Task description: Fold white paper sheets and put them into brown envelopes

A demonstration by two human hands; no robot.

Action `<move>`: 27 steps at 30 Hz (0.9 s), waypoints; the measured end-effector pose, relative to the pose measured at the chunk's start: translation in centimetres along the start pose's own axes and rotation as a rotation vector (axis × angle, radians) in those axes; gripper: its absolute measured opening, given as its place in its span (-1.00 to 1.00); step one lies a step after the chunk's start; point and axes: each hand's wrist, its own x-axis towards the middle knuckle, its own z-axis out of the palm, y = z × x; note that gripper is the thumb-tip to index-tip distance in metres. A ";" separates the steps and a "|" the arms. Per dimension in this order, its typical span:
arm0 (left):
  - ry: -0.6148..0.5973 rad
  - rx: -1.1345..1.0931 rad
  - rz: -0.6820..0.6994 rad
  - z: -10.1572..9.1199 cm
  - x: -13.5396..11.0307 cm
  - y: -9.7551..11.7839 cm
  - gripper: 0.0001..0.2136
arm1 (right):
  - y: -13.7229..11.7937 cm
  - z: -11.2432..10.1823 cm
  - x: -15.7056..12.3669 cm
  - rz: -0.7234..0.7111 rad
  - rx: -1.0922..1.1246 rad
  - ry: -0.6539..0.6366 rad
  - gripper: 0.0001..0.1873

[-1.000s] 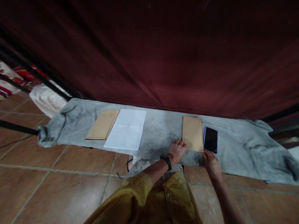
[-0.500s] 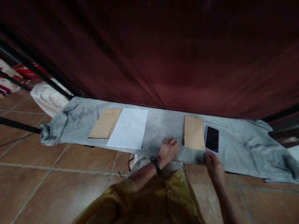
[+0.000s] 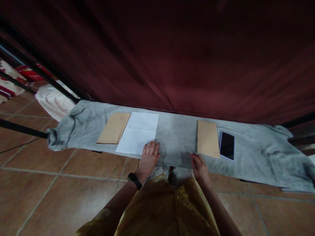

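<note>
My left hand (image 3: 148, 156) lies palm down with its fingers stretched over the lower right corner of a white sheet of paper (image 3: 139, 131), which shows fold creases. The fingertips touch the sheet. Left of the sheet, two overlapping brown envelopes (image 3: 112, 128) lie close against its edge. My right hand (image 3: 199, 167) is at the front edge of the grey cloth (image 3: 176, 131), fingers curled and pressed together, nothing visible in them. Just beyond it lies another brown envelope or small stack of them (image 3: 208, 139). A phone (image 3: 227, 146) with a dark screen rests right of that.
The cloth covers a long narrow bench. A dark red curtain (image 3: 177, 65) hangs behind it. Black metal bars (image 3: 22, 128) stand at the left, near a striped white cloth (image 3: 55, 100). Tiled floor (image 3: 81, 190) lies below the front edge.
My left hand has moved left from the bare cloth onto the paper's corner, its fingers now stretched. My right hand has moved left, away from the phone's lower end.
</note>
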 end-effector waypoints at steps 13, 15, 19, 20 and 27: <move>-0.023 -0.083 -0.123 0.6 -1.5 -2.1 -0.55 | -7.2 11.8 7.7 0.364 0.585 -0.316 -0.79; -0.036 -0.099 -0.100 0.3 -1.4 -2.8 -0.58 | -7.9 12.8 8.6 0.446 0.609 -0.345 -0.82; -0.099 -0.179 -0.031 -0.5 -0.9 -4.1 -0.69 | -8.6 13.4 9.5 0.510 0.604 -0.369 -0.83; -0.108 -0.207 -0.024 -0.7 -0.8 -4.3 -0.70 | -8.7 13.4 9.6 0.514 0.604 -0.369 -0.83; -0.151 -0.276 -0.310 -2.5 -0.1 -3.8 -0.76 | -9.5 13.4 10.1 0.561 0.588 -0.369 -0.84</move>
